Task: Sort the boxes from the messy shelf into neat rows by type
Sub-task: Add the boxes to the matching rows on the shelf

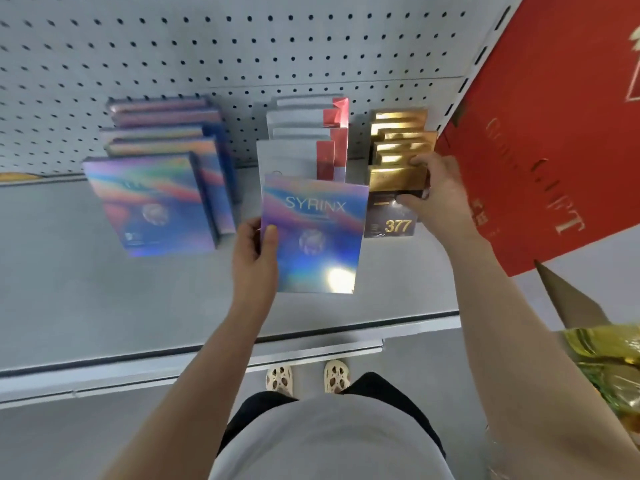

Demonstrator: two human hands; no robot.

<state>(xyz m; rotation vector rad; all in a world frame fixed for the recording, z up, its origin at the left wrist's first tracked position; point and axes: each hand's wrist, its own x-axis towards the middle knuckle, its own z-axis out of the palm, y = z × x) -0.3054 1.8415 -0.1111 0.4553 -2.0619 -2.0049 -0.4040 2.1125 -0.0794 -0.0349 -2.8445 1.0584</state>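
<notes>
Three rows of boxes stand on the grey shelf [104,299]. On the left are several holographic blue boxes [156,202]. In the middle stand grey-and-red boxes [298,147]. On the right are gold-and-black boxes [398,133]. My left hand [254,258] grips the left edge of a holographic "SYRINX" box [315,237], held upright in front of the middle row. My right hand [436,195] grips the front gold-and-black "377" box [393,206] by its right side, thumb on its face and fingers over its top.
A large red gift box [554,133] leans at the right, close to my right wrist. A perforated grey back panel [242,46] closes the shelf behind. Gold wrapped goods [609,362] sit at the lower right. The shelf's front edge [242,344] runs below my hands.
</notes>
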